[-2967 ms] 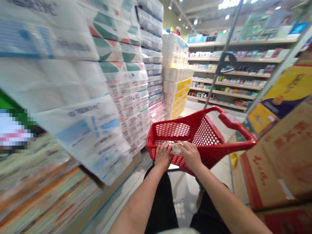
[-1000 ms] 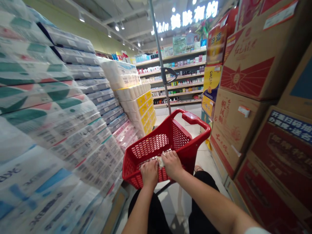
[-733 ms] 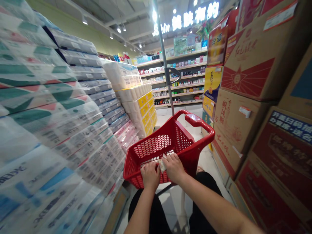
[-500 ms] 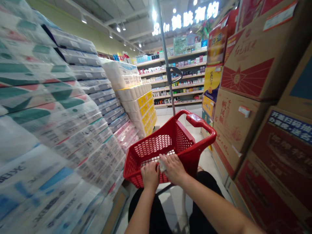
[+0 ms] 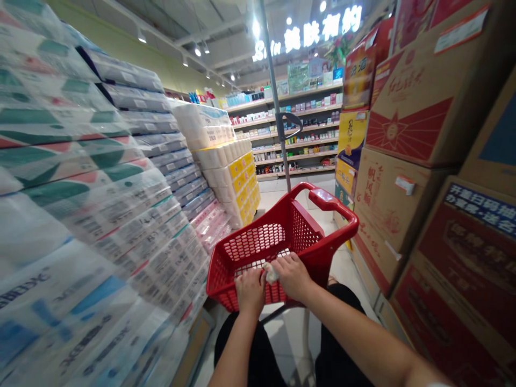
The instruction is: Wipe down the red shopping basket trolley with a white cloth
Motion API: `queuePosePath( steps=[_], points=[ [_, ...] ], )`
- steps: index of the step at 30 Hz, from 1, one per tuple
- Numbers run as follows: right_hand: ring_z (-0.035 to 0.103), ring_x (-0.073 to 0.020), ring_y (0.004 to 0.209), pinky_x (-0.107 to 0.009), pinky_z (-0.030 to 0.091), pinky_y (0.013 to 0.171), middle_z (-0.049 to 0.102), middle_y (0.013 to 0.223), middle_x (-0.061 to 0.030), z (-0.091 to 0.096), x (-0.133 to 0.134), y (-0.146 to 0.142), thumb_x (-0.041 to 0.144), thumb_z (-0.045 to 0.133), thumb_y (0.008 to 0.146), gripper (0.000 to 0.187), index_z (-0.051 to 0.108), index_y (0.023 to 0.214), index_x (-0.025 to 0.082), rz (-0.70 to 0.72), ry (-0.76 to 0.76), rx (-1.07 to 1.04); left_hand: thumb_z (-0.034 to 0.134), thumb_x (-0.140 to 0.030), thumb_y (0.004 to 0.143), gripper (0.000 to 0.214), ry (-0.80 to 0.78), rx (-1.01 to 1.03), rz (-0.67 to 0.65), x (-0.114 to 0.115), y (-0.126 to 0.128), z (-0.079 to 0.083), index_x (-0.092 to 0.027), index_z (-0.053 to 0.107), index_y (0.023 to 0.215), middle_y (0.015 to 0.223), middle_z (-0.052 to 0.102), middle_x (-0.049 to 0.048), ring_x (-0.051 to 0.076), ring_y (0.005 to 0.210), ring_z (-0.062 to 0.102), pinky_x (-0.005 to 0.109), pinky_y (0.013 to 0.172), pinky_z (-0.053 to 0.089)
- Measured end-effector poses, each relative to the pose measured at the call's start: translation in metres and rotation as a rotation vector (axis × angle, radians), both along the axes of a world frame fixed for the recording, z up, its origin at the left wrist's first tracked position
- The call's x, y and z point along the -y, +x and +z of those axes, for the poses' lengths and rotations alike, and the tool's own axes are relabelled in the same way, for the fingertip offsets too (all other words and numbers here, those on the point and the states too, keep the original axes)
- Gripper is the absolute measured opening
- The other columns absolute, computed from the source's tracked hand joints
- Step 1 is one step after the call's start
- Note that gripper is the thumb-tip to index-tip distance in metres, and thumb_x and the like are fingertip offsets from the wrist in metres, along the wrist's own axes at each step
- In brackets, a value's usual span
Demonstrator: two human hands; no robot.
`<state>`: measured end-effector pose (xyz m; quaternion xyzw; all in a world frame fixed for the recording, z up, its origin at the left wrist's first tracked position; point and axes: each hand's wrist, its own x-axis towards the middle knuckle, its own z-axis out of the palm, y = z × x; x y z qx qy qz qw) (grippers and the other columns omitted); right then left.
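Observation:
A red plastic shopping basket [image 5: 278, 236] on wheels stands in the aisle just in front of my legs, with nothing visible inside. My left hand [image 5: 250, 288] is curled over its near rim. Beside it, my right hand [image 5: 293, 275] also grips the rim and presses a small crumpled white paper [image 5: 271, 272] against it. A grey pull handle pole [image 5: 278, 115] rises from the basket's far end.
Tall stacks of wrapped tissue packs [image 5: 100, 177] wall the left side of the aisle. Brown and red cardboard boxes [image 5: 411, 134] are piled on the right. Store shelves with small goods [image 5: 298, 134] run across the far end. The tiled floor [image 5: 282, 196] continues ahead.
Three seconds ago the view was tilted and blurred; it has since levelled out. Over the last second the basket and both hands have stayed almost still, shifting slightly right.

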<state>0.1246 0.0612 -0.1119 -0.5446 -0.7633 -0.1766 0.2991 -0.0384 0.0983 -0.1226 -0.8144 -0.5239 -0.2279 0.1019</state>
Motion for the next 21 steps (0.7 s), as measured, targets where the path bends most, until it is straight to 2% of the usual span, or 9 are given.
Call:
queuePosePath(
  steps=[4, 7, 10, 12, 14, 16, 19, 21],
  points=[
    [0.044, -0.0252, 0.114, -0.042, 0.02, 0.105, 0.057, 0.124, -0.0099, -0.006, 0.005, 0.011, 0.019, 0.049, 0.086, 0.031, 0.057, 0.116, 0.019, -0.07, 0.095, -0.056, 0.032, -0.039, 0.096, 0.035, 0.036, 0.001, 0.015, -0.002, 0.003, -0.001, -0.023, 0.063, 0.091, 0.087, 0.065, 0.004, 0.021, 0.086, 0.055, 0.037, 0.084, 0.033],
    [0.047, -0.0239, 0.109, -0.041, 0.02, 0.105, 0.061, 0.115, -0.0087, -0.004, 0.008, 0.014, 0.017, 0.048, 0.085, 0.033, 0.057, 0.117, 0.019, -0.103, 0.088, -0.096, 0.033, -0.038, 0.096, 0.034, 0.045, -0.007, 0.022, -0.004, 0.005, -0.002, -0.022, 0.063, 0.092, 0.088, 0.065, 0.0043, 0.021, 0.086, 0.055, 0.037, 0.084, 0.032],
    [0.052, -0.022, 0.093, -0.038, 0.028, 0.097, 0.065, 0.095, -0.0071, 0.013, 0.008, 0.014, 0.018, 0.053, 0.082, 0.023, 0.062, 0.103, 0.019, -0.122, -0.055, -0.11, 0.033, -0.038, 0.096, 0.034, 0.037, -0.014, 0.022, -0.005, 0.005, -0.003, -0.022, 0.063, 0.093, 0.088, 0.065, 0.0039, 0.021, 0.086, 0.054, 0.038, 0.085, 0.032],
    [0.053, -0.0208, 0.086, -0.035, 0.032, 0.089, 0.065, 0.089, -0.0061, 0.022, 0.006, 0.013, 0.019, 0.054, 0.081, 0.026, 0.061, 0.106, 0.018, -0.139, -0.134, -0.111, 0.032, -0.039, 0.097, 0.035, 0.024, -0.016, 0.027, -0.005, 0.005, -0.003, -0.022, 0.062, 0.094, 0.089, 0.064, 0.0036, 0.021, 0.086, 0.054, 0.037, 0.085, 0.031],
    [0.054, -0.0207, 0.089, -0.034, 0.033, 0.086, 0.065, 0.095, -0.0067, 0.023, 0.005, 0.012, 0.018, 0.051, 0.084, 0.036, 0.055, 0.12, 0.018, -0.158, -0.13, -0.102, 0.03, -0.04, 0.097, 0.036, 0.013, -0.021, 0.038, -0.004, 0.005, -0.003, -0.022, 0.062, 0.094, 0.088, 0.064, 0.0036, 0.02, 0.086, 0.054, 0.037, 0.084, 0.031],
    [0.053, -0.0217, 0.098, -0.036, 0.03, 0.092, 0.063, 0.108, -0.0085, 0.015, 0.003, 0.011, 0.017, 0.047, 0.088, 0.041, 0.048, 0.13, 0.018, -0.164, -0.059, -0.067, 0.03, -0.04, 0.097, 0.037, 0.008, -0.025, 0.04, -0.004, 0.005, -0.003, -0.022, 0.062, 0.094, 0.088, 0.064, 0.0037, 0.02, 0.086, 0.054, 0.036, 0.084, 0.031],
    [0.049, -0.0247, 0.109, -0.041, 0.023, 0.102, 0.059, 0.12, -0.0108, 0.003, 0.001, 0.01, 0.019, 0.047, 0.091, 0.039, 0.048, 0.13, 0.018, -0.148, 0.026, 0.006, 0.03, -0.041, 0.097, 0.037, 0.006, -0.022, 0.029, -0.004, 0.004, -0.003, -0.023, 0.063, 0.094, 0.089, 0.064, 0.0035, 0.021, 0.088, 0.053, 0.036, 0.085, 0.031],
    [0.052, -0.0237, 0.103, -0.041, 0.024, 0.102, 0.063, 0.111, -0.0097, 0.004, -0.001, 0.01, 0.019, 0.048, 0.09, 0.033, 0.054, 0.122, 0.018, -0.142, -0.01, 0.023, 0.03, -0.041, 0.097, 0.037, 0.002, -0.017, 0.027, -0.004, 0.004, -0.003, -0.023, 0.063, 0.095, 0.089, 0.064, 0.0035, 0.021, 0.088, 0.053, 0.037, 0.085, 0.031]
  ],
)
